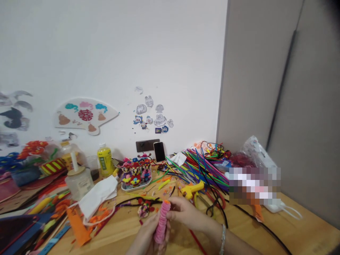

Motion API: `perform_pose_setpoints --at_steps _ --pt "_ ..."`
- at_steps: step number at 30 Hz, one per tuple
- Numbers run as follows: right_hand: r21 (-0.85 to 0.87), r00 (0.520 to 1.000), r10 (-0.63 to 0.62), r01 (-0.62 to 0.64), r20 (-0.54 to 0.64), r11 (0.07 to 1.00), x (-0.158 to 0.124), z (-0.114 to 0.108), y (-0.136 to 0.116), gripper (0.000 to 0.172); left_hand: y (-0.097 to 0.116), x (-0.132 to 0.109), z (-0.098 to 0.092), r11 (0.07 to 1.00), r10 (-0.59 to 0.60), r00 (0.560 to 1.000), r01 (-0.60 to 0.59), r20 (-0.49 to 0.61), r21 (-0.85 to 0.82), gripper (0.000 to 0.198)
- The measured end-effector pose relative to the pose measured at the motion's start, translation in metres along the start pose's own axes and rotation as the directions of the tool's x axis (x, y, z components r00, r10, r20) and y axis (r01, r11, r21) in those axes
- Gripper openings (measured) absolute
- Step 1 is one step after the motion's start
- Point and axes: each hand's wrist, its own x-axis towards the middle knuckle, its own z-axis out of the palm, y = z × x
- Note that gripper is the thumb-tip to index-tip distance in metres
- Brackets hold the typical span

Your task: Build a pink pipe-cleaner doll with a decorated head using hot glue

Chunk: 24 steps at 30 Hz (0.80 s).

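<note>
In the head view, the left hand (147, 235) and the right hand (187, 212) met low over the wooden desk (305, 230), both grasping a pink coil (162, 223) of fuzzy pipe cleaner that stood nearly upright between them. The left fingers were wrapped around the coil's lower half. The right fingers (174, 207) were closed on its upper end, where the pink gave way to an orange tip (166, 203). A silver bracelet (223, 239) sat on the right wrist. Just to the left of the fingers, a small round fuzzy figure (144, 209) lay on the desk, apart from the coil. Just beyond the right fingers lay a yellow glue gun (192, 189), and farther beyond and to the right of them spread a heap of coloured pipe cleaners (207, 166). Beyond the fingers and a little left, a white tray (127, 187) carried several finished dolls, and behind it a phone (159, 151) leaned against the wall. Well to the left of the fingers were a crumpled white cloth (98, 194), a clear jar (79, 180) and a yellow bottle (105, 161). Far to the right of the fingers, a white power strip (276, 206) rested near the desk's edge.
</note>
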Motion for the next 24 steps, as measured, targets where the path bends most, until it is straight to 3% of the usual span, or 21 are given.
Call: perform_pose_setpoints --at_steps 2,4,6,8,10,16,24 --pt "-0.088 1.000 -0.010 0.008 -0.026 0.996 -0.001 0.000 -0.004 0.035 0.004 0.000 -0.002 0.975 0.172 0.979 -0.153 -0.109 0.158 0.030" --pt "-0.163 0.999 -0.013 0.007 -0.037 0.987 -0.002 0.001 -0.009 0.033 0.012 -0.001 -0.004 0.895 0.352 0.922 -0.281 -0.161 0.347 0.023" --pt "-0.216 0.999 -0.011 0.004 -0.033 0.976 -0.003 0.002 -0.014 0.031 0.022 -0.003 -0.006 0.800 0.434 0.897 -0.342 -0.081 0.493 0.029" --pt "-0.246 1.000 -0.002 -0.001 -0.013 0.969 -0.004 0.004 -0.016 0.028 0.029 -0.005 -0.007 0.709 0.435 0.899 -0.371 0.042 0.600 0.032" --pt "-0.221 1.000 0.019 -0.015 0.017 0.975 -0.005 0.004 -0.014 0.027 0.031 -0.005 -0.007 0.676 0.415 0.905 -0.375 0.093 0.634 0.027" --pt "-0.023 0.997 0.074 -0.073 0.036 0.997 -0.002 0.004 0.003 0.035 0.032 -0.005 -0.004 0.758 0.383 0.922 -0.344 0.048 0.554 0.020" --pt "-0.191 0.990 0.058 -0.082 -0.129 0.978 -0.001 0.017 -0.006 0.036 0.022 -0.002 -0.003 0.787 0.461 0.884 -0.370 -0.072 0.494 0.021"
